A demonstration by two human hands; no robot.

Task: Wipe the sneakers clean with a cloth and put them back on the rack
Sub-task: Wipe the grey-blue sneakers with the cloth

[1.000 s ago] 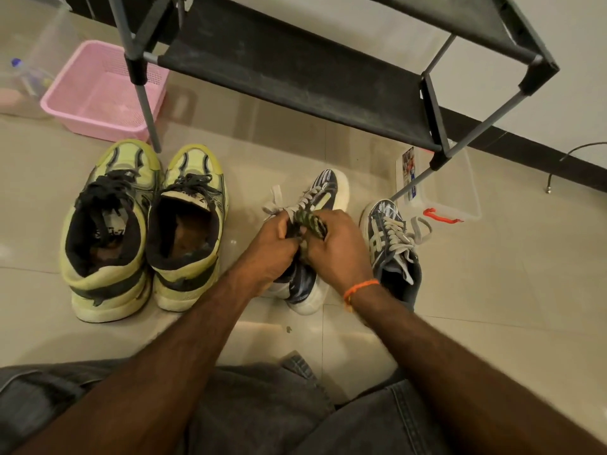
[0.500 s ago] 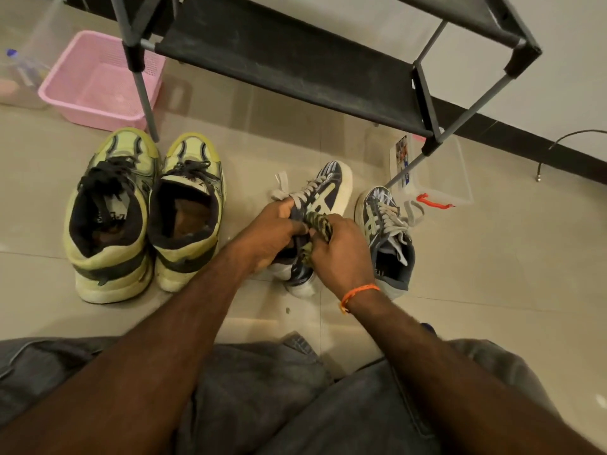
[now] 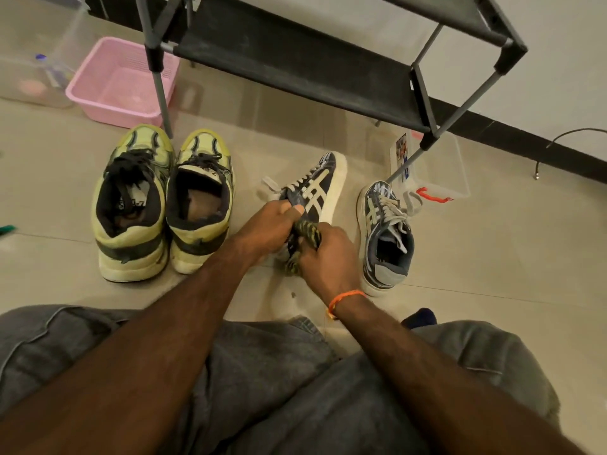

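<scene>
My left hand grips a navy sneaker with cream stripes, tilted on its side over the floor. My right hand holds a bunched green-patterned cloth against the sneaker's side near the heel. Its matching navy sneaker stands upright on the tiles to the right. A pair of yellow-green sneakers with black laces stands to the left. The black shoe rack rises just beyond, and its lower shelf is bare.
A pink plastic basket sits at the back left beside a rack leg. A clear lidded box with a red clip stands by the rack's right leg. Another clear bin is far left. My denim-clad knees fill the foreground.
The navy sneaker has tipped further onto its side, showing its striped flank. My right hand with the cloth has slid down toward the heel.
</scene>
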